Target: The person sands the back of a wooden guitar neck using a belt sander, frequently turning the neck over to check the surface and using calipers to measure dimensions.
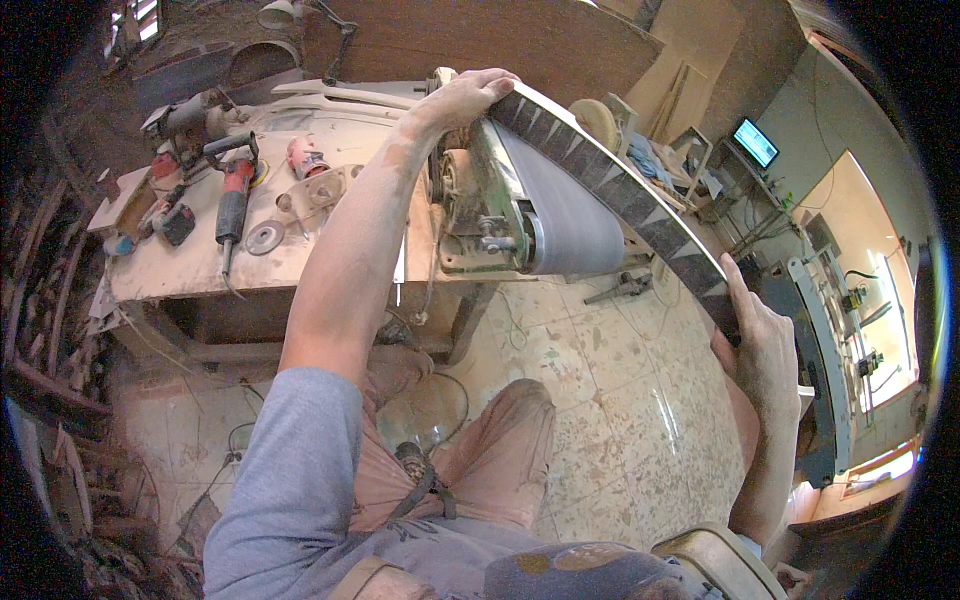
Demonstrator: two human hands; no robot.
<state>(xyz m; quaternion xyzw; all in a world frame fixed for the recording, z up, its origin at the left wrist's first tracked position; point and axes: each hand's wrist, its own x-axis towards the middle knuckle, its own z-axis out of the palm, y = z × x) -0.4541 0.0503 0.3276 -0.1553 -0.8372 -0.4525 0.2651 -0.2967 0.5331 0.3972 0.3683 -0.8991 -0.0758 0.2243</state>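
Note:
A long curved strip, dark with pale triangular marks and a white edge, slants from the upper middle down to the right. My left hand grips its far end, fingers wrapped over the top. At the near right end, my right hand is closed round it, the fingers partly hidden behind the strip. Directly below and left of the strip lies the grey abrasive belt of a belt sander. From this view I cannot tell whether strip and belt touch.
On the wooden workbench at left lie a red and black power tool, a disc and a cordless tool. A lit screen stands at the far right. Cables trail over the stained tile floor.

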